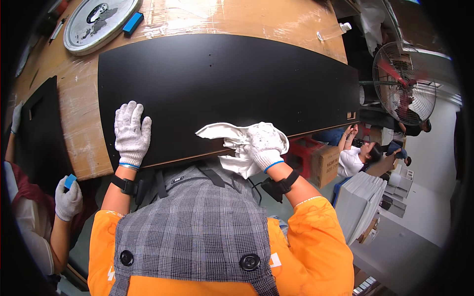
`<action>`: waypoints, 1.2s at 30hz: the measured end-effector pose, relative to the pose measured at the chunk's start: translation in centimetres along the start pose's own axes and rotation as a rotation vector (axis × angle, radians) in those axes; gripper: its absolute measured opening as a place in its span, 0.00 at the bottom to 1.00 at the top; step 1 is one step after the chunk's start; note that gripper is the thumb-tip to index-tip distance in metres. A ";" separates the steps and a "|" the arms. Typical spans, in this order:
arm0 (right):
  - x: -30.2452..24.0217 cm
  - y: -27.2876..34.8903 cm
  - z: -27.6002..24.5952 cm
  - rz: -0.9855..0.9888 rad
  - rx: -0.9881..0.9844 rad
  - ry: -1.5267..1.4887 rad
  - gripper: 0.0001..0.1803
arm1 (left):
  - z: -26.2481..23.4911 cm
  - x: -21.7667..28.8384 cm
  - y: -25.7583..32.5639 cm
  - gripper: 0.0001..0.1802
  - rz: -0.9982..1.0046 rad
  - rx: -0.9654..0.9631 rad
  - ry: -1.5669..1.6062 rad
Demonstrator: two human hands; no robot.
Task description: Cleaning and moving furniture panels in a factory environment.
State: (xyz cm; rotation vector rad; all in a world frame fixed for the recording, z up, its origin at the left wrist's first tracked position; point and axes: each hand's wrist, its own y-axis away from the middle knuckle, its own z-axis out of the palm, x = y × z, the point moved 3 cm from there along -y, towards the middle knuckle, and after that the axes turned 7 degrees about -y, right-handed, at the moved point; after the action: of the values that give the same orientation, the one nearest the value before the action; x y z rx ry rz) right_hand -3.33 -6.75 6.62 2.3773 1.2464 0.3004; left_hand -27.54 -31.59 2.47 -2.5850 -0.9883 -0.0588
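Observation:
A long black panel (222, 84) lies flat across the table in front of me, with small holes and a square cutout near its right end. My left hand (132, 133), in a white knit glove, rests flat on the panel's near left part, fingers stretched out. In a matching glove, my right hand (264, 145) is closed on a crumpled white cloth (217, 131) at the panel's near edge. Part of the cloth lies on the panel and part hangs over the edge. The right fingers are partly hidden by its folds.
A round white lid (81, 37) and a blue block (133, 23) sit on the wooden table (237, 17). At left, a co-worker's gloved hand (68, 200) holds a blue block beside another black panel (44, 133). A clear bottle (333, 32) lies far right, near a caged fan (405, 81).

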 end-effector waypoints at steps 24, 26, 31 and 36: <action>24.6 -0.6 3.5 0.307 0.122 -0.002 0.15 | 0.3 1.2 -0.6 0.19 0.005 -0.030 -0.063; 17.7 0.2 2.0 0.171 0.094 -0.001 0.17 | 0.1 0.9 -0.2 0.19 -0.002 -0.037 -0.118; 26.0 1.3 2.2 0.279 0.258 -0.140 0.18 | 1.3 2.1 -0.1 0.19 -0.117 -0.093 -0.291; 45.7 3.3 1.9 0.835 0.325 -0.121 0.20 | 4.3 14.0 -5.4 0.21 0.020 -0.145 -0.169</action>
State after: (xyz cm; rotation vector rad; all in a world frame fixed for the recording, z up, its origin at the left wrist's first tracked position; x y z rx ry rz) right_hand 25.86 28.55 6.05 3.0406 0.1918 0.1976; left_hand -20.94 -17.45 2.55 -2.7690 -1.0521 0.0984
